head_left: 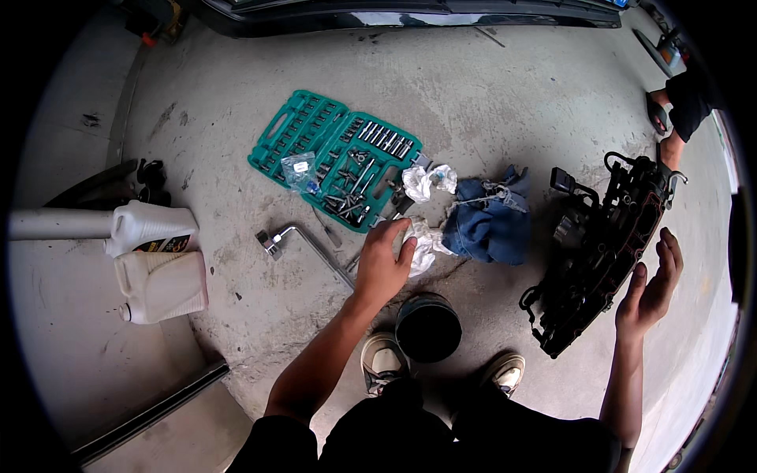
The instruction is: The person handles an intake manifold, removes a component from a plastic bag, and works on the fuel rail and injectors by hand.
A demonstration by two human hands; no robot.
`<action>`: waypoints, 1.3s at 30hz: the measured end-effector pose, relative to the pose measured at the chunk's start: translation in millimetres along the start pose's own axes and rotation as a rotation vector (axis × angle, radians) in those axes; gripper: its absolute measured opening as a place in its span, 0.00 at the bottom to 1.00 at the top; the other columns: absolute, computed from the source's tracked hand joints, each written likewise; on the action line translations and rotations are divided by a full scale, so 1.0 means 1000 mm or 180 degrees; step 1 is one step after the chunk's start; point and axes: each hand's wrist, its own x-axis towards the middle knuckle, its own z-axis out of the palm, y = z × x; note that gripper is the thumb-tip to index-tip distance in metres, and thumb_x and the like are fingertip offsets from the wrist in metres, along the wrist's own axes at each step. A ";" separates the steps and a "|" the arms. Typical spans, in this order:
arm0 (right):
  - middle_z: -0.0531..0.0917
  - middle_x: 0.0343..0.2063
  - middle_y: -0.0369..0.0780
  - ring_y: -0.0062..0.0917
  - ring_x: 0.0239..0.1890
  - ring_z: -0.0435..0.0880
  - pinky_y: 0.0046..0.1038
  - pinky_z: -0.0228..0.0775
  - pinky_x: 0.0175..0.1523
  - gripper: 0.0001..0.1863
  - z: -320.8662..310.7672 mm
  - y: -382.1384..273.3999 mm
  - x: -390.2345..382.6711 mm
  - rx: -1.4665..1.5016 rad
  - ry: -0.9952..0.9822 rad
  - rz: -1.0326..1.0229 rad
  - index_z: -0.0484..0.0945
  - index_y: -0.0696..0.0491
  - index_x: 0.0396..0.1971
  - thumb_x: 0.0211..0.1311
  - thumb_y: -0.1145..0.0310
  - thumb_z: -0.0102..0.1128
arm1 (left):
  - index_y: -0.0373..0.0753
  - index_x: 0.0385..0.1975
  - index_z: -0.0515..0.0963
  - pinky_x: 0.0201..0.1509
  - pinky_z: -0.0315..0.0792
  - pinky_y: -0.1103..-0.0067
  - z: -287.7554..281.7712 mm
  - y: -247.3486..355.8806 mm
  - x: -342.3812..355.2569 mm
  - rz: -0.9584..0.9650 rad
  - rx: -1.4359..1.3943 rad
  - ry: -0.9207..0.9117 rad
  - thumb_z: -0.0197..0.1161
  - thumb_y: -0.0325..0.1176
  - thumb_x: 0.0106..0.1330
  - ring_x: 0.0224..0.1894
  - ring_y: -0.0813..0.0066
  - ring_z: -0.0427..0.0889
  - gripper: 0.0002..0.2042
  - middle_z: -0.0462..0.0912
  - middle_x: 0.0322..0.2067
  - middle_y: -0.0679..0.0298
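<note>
My left hand (pixel 383 264) is held out over the floor, fingers apart and thumb out, beside crumpled white paper (pixel 424 251); no object shows in it. On the right, my right hand (pixel 651 290) is open, its fingers stretched upward, beside a black engine part (pixel 611 256) with a reddish seal line along its edge, resembling an intake manifold. A gap shows between hand and part. At the part's far end is another person's hand (pixel 672 151), its fingers mostly hidden. A blue cloth (pixel 490 221) lies bunched between the paper and the engine part.
A green socket set case (pixel 347 126) lies opened, a clear plastic bag (pixel 300 172) on it. Near it rests an L-shaped wrench (pixel 315 248). A dark bucket (pixel 428 301) stands between my shoes. Two white jugs (pixel 162 288) are at left; a car bumper (pixel 410 22) spans the far side.
</note>
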 end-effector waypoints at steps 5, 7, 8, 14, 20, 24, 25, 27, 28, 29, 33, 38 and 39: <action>0.76 0.45 0.48 0.41 0.47 0.77 0.34 0.70 0.53 0.19 0.044 -0.077 0.045 0.0695 -0.1999 -0.0528 0.73 0.59 0.48 0.54 0.78 0.58 | 0.35 0.47 0.75 0.54 0.68 0.64 -0.064 -0.054 -0.035 -0.0483 0.1128 0.0649 0.60 0.29 0.60 0.49 0.49 0.73 0.15 0.78 0.45 0.53; 0.76 0.45 0.46 0.42 0.48 0.78 0.35 0.72 0.52 0.21 0.067 -0.085 0.043 0.0579 -0.2860 -0.0288 0.73 0.55 0.50 0.54 0.75 0.60 | 0.36 0.47 0.76 0.54 0.68 0.64 -0.070 -0.065 -0.046 -0.0530 0.1183 0.0722 0.60 0.29 0.60 0.49 0.49 0.73 0.15 0.78 0.45 0.53; 0.76 0.46 0.46 0.42 0.48 0.78 0.36 0.72 0.52 0.21 0.079 -0.090 0.042 0.0506 -0.3303 -0.0080 0.73 0.52 0.51 0.54 0.72 0.60 | 0.36 0.47 0.76 0.53 0.68 0.64 -0.071 -0.069 -0.051 -0.0588 0.1256 0.0796 0.60 0.29 0.59 0.48 0.49 0.73 0.15 0.78 0.45 0.53; 0.75 0.49 0.42 0.40 0.50 0.78 0.36 0.74 0.52 0.22 0.177 -0.091 -0.019 -0.0467 -0.4313 -0.0305 0.73 0.45 0.55 0.58 0.66 0.58 | 0.37 0.46 0.76 0.52 0.69 0.63 -0.073 -0.079 -0.071 -0.0864 0.1175 0.0758 0.61 0.29 0.58 0.47 0.48 0.74 0.15 0.78 0.44 0.52; 0.75 0.42 0.39 0.34 0.49 0.77 0.37 0.75 0.48 0.07 0.226 -0.067 -0.086 -0.0783 -0.3526 0.0075 0.84 0.49 0.30 0.51 0.65 0.64 | 0.36 0.44 0.77 0.47 0.72 0.65 -0.064 -0.067 -0.112 -0.0777 0.0900 0.0945 0.61 0.28 0.59 0.42 0.52 0.77 0.13 0.80 0.40 0.51; 0.75 0.40 0.38 0.33 0.46 0.79 0.37 0.75 0.45 0.09 0.227 -0.065 -0.086 -0.0803 -0.3266 0.0010 0.81 0.53 0.23 0.51 0.63 0.63 | 0.35 0.43 0.77 0.47 0.72 0.65 -0.080 -0.074 -0.101 -0.0748 0.0745 0.1036 0.61 0.27 0.58 0.41 0.53 0.78 0.12 0.80 0.39 0.51; 0.75 0.40 0.38 0.33 0.46 0.79 0.37 0.75 0.45 0.09 0.224 -0.070 -0.081 -0.0808 -0.3277 0.0015 0.81 0.53 0.23 0.51 0.63 0.63 | 0.35 0.44 0.77 0.48 0.72 0.63 -0.085 -0.077 -0.094 -0.0903 0.0570 0.1029 0.61 0.28 0.58 0.43 0.49 0.77 0.13 0.79 0.40 0.50; 0.75 0.42 0.40 0.35 0.47 0.79 0.37 0.75 0.46 0.12 0.218 -0.078 -0.069 -0.0801 -0.3522 0.0494 0.79 0.54 0.33 0.51 0.63 0.63 | 0.34 0.44 0.77 0.47 0.72 0.62 -0.091 -0.092 -0.076 -0.0866 0.0599 0.1124 0.60 0.27 0.58 0.43 0.49 0.77 0.13 0.79 0.40 0.50; 0.75 0.42 0.40 0.35 0.47 0.79 0.37 0.75 0.46 0.12 0.217 -0.080 -0.067 -0.0810 -0.3524 0.0509 0.79 0.54 0.33 0.51 0.63 0.63 | 0.34 0.44 0.77 0.47 0.72 0.62 -0.092 -0.100 -0.067 -0.0916 0.0852 0.1215 0.60 0.27 0.58 0.43 0.49 0.76 0.14 0.79 0.40 0.50; 0.75 0.44 0.42 0.37 0.48 0.79 0.38 0.75 0.47 0.16 0.216 -0.084 -0.065 -0.0855 -0.3524 0.0500 0.76 0.54 0.38 0.51 0.62 0.64 | 0.34 0.44 0.77 0.48 0.71 0.62 -0.094 -0.108 -0.059 -0.0962 0.1107 0.1304 0.61 0.27 0.58 0.43 0.48 0.76 0.14 0.79 0.39 0.50; 0.74 0.50 0.44 0.37 0.52 0.77 0.36 0.76 0.49 0.25 0.209 -0.103 -0.046 -0.0992 -0.3994 0.0378 0.70 0.54 0.51 0.53 0.61 0.63 | 0.33 0.46 0.76 0.50 0.71 0.64 -0.083 -0.106 -0.029 -0.0825 0.1619 0.1263 0.63 0.28 0.58 0.45 0.49 0.76 0.15 0.79 0.41 0.49; 0.74 0.50 0.44 0.39 0.52 0.77 0.38 0.75 0.51 0.21 0.195 -0.107 -0.049 -0.0698 -0.3890 0.0298 0.74 0.53 0.48 0.55 0.61 0.62 | 0.39 0.55 0.73 0.59 0.65 0.65 -0.049 -0.063 0.032 0.0196 0.1081 0.0443 0.65 0.31 0.58 0.53 0.50 0.70 0.23 0.73 0.52 0.53; 0.74 0.50 0.44 0.39 0.52 0.77 0.38 0.75 0.51 0.21 0.192 -0.106 -0.048 -0.0730 -0.3888 0.0315 0.74 0.53 0.48 0.55 0.61 0.62 | 0.38 0.56 0.72 0.55 0.69 0.67 -0.039 -0.062 0.043 0.0356 0.1131 0.0359 0.66 0.31 0.57 0.49 0.51 0.75 0.24 0.75 0.50 0.53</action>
